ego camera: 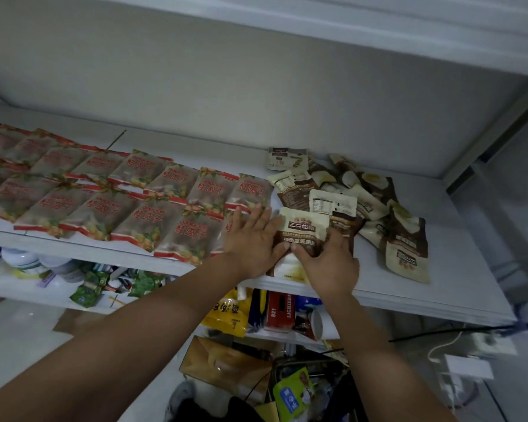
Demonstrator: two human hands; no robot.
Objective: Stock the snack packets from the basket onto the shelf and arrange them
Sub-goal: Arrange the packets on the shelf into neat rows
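Snack packet [302,236]: right hand [329,263] grips it, left hand [253,239] flat alongside.

Light is dim, flat and greyish, with soft-edged shadows. The space below the white shelf [424,303] sits in deeper shade. Wide-angle distortion bows the shelf's edge and the upper shelf [378,22] toward the corners. The red packets [0,141] at far left smear into blur; print on the brown packet [302,233] at centre reads clearly.
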